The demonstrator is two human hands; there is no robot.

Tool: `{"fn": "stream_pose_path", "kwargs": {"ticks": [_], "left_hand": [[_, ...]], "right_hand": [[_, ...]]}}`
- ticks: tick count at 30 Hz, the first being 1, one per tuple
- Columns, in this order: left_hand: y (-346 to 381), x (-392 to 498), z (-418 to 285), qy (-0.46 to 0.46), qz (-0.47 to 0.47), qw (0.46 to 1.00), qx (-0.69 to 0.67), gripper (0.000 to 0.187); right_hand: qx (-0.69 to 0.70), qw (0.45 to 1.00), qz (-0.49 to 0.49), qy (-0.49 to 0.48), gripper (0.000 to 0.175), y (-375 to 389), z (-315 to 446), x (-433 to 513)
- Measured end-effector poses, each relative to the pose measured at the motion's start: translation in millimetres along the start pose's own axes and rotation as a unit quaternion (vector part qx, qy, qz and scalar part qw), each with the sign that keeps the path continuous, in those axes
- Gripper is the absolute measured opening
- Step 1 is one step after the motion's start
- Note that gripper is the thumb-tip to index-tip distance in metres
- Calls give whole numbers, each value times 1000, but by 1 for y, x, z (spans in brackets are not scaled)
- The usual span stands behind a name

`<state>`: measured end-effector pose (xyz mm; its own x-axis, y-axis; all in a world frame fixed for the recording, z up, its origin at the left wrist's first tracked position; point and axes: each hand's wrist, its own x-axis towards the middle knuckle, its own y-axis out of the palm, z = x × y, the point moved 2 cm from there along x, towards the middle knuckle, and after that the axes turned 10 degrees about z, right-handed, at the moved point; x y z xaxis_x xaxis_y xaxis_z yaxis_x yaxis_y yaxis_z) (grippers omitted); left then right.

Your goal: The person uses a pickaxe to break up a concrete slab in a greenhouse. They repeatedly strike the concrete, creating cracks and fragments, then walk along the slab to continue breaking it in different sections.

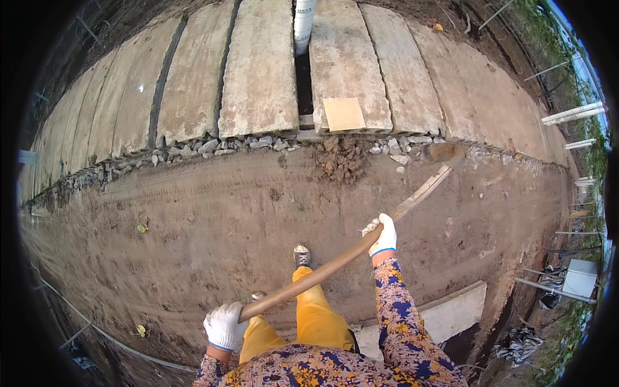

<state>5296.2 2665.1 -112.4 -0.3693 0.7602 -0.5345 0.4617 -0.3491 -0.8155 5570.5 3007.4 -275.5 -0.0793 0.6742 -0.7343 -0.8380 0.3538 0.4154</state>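
Note:
A long wooden-handled tool [314, 276] runs diagonally from lower left to upper right. My left hand [225, 326], in a white knitted glove, is closed around its near end. Farther up the shaft, my right hand [382, 235], gloved alike, grips it too. The tool's blurred brown head [441, 152] is over the gravel strip, at the edge of the concrete slabs; whether it is a hoe cannot be told. A heap of loose soil [341, 159] lies left of the head, against the slabs. Above the heap, a thin tan square sheet [344, 114] rests on one slab.
Long concrete slabs [261, 72] lie side by side beyond the dirt path [217, 217]. A white plastic pipe [304, 24] stands in a dark gap between two slabs. Broken stones [208, 146] line their edge. Another slab [454, 312] lies behind my right arm, beside a dark hole.

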Motion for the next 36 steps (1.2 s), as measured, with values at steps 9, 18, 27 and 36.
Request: {"fn": "stream_pose_path", "kwargs": {"ticks": [9, 18, 27, 36], "left_hand": [[-189, -47, -31, -80, -109, 921, 366, 43], [-117, -37, 38, -63, -45, 972, 221, 26], [-107, -30, 39, 214, 15, 950, 228, 24], [-251, -44, 47, 495, -132, 775, 371, 27]], "right_hand": [[420, 862, 80, 272, 22, 86, -209, -8], [163, 963, 12, 213, 17, 36, -187, -17], [173, 963, -199, -55, 21, -71, -89, -114], [510, 856, -84, -28, 15, -76, -237, -304]]}}
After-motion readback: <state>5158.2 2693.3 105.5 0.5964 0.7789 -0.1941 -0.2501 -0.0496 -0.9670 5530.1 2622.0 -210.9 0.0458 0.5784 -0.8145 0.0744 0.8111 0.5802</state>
